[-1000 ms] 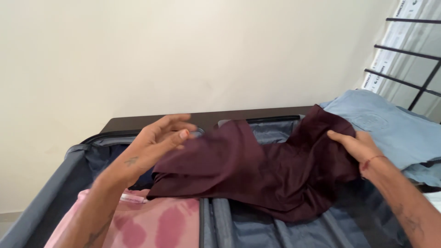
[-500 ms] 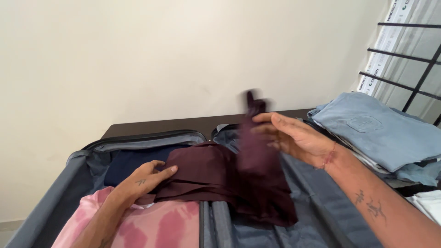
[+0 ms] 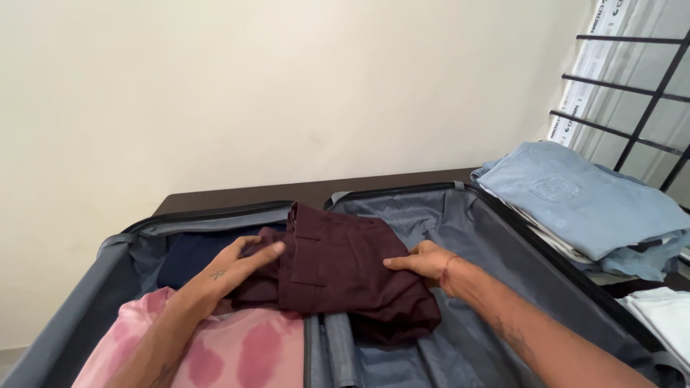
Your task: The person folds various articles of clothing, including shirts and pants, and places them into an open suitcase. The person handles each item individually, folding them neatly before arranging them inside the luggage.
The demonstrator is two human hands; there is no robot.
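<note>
A folded maroon garment [image 3: 338,276] of soft, matte cloth lies over the middle ridge of an open grey suitcase [image 3: 496,237]. Folded, it makes a rough rectangle with a stitched band and a flat fold line on top. Its long axis goes from about 10 o'clock, near the back wall of the case, to about 4 o'clock, where the lower corner hangs into the right half.

The left hand [image 3: 230,269] lies flat and open at 9 o'clock of the garment, with its fingers [image 3: 267,250] pressing on the left edge. The right hand [image 3: 424,262] rests at 3 o'clock, the fingers stretched and touching the right edge, not closed around it.

The case has a smooth grey lining with slight wrinkles. At 7 o'clock of the garment a pink shirt [image 3: 230,348] with darker blotches lies in the left half, and a dark blue cloth [image 3: 190,251] is at 10 o'clock. Outside the case, at 2 o'clock, a stack of light blue clothes [image 3: 589,201] sits on a dark table [image 3: 302,192].
</note>
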